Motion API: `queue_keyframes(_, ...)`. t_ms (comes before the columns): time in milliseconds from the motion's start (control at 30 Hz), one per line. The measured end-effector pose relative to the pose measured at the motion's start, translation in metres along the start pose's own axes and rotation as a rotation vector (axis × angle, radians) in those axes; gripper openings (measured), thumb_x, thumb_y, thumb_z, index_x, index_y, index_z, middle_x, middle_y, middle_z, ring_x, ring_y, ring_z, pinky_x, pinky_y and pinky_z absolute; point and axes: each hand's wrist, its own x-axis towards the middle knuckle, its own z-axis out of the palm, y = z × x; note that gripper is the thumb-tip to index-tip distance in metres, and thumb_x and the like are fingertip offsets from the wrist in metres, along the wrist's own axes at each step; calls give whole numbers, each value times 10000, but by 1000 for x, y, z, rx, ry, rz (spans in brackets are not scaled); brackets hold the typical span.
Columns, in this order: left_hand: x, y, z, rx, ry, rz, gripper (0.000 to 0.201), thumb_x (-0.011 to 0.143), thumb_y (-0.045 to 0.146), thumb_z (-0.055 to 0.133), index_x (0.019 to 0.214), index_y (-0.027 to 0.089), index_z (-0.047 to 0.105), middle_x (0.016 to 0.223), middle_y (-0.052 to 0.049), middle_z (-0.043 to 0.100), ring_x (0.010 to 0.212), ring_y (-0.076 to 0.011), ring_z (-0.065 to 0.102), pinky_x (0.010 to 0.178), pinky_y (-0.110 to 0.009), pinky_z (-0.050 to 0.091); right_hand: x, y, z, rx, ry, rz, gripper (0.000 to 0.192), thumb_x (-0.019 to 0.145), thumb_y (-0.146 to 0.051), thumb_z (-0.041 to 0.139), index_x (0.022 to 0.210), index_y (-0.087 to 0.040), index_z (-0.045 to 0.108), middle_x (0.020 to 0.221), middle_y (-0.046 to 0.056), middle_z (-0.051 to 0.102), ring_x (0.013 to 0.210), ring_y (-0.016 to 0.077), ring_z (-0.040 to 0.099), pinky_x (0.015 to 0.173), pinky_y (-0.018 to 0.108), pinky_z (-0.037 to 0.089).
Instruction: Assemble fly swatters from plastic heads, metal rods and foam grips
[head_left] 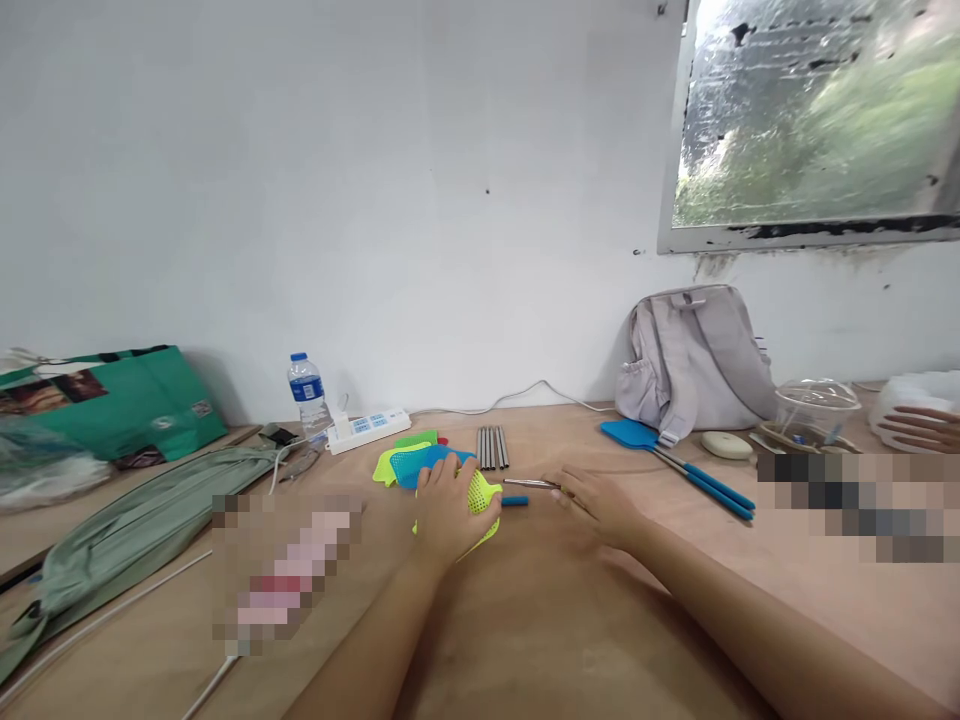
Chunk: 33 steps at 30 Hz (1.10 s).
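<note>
I judge the work to be partway along: the blue swatters (701, 477) on the right look assembled, while loose mesh heads (417, 465) and a row of metal tubes (493, 448) lie apart, not yet joined. My left hand (450, 510) is closed over a yellow-green mesh head (482, 492), and my right hand (592, 500) pinches a metal rod (529, 484), though I can't tell whether the two connect. The head sits under my left fingers, its neck near the rod's tip, a short blue handle (515, 500) just beside it.
</note>
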Motion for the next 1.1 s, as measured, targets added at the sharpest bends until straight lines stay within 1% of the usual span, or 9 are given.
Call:
queue_keyframes(167,1,-1,-2,3,-39,17,305,723,442,454,885,199,540,837,-53,504,794,-221,471,676,-344,295,0,1,2,-3,23,-6,302,867,-338,319,1084,-239,503,856,43,557,731,146,535,603,254,403)
queue_keyframes(333,1,1,-4,-12,-77,59,320,728,441,458,924,201,538,852,-57,511,797,-222,469,690,-352,300,-1,3,-2,-40,77,-48,288,855,-341,349,1038,-236,545,887,46,543,716,124,524,605,238,390)
queue_keyframes(433,1,1,-5,-40,-96,124,318,749,443,441,936,207,542,843,-53,507,781,-210,465,685,-342,298,-2,4,-8,-116,92,-51,280,841,-374,376,1002,-257,574,883,37,549,709,119,524,583,232,364)
queue_keyframes(533,0,2,-5,-71,-119,226,295,772,442,422,922,224,553,850,-48,500,779,-198,455,684,-335,290,-3,3,-12,-183,89,-42,283,833,-411,384,950,-277,603,873,22,564,686,111,528,557,227,333)
queue_keyframes(667,-2,5,-3,-83,-108,302,276,808,423,384,871,226,567,834,-48,489,785,-192,438,660,-324,268,-4,1,-10,-198,77,-24,302,828,-433,383,891,-265,626,865,15,592,655,106,536,531,225,313)
queue_keyframes(800,-2,5,-2,-57,-90,348,284,819,425,370,840,226,572,812,-50,487,761,-190,419,640,-322,250,-4,-4,-8,-158,64,13,321,828,-448,374,862,-260,632,845,14,609,642,108,547,542,228,324)
queue_keyframes(933,0,2,-5,-53,-105,360,291,813,447,376,820,226,566,818,-44,488,751,-185,413,647,-325,256,-2,-12,-10,-105,46,72,329,822,-468,373,874,-268,629,843,7,616,715,129,568,575,233,344)
queue_keyframes(1033,4,2,-9,-44,-98,345,276,805,442,397,810,219,559,829,-42,489,769,-187,417,667,-328,277,2,-24,-8,-67,34,128,357,825,-485,351,867,-266,629,851,12,612,715,134,571,582,235,358)
queue_keyframes(1100,5,4,-10,-24,-100,367,255,803,426,414,795,211,551,850,-41,497,791,-188,425,691,-332,298,4,-34,-5,-59,35,161,385,833,-490,321,860,-258,629,861,17,611,692,128,572,564,229,361)
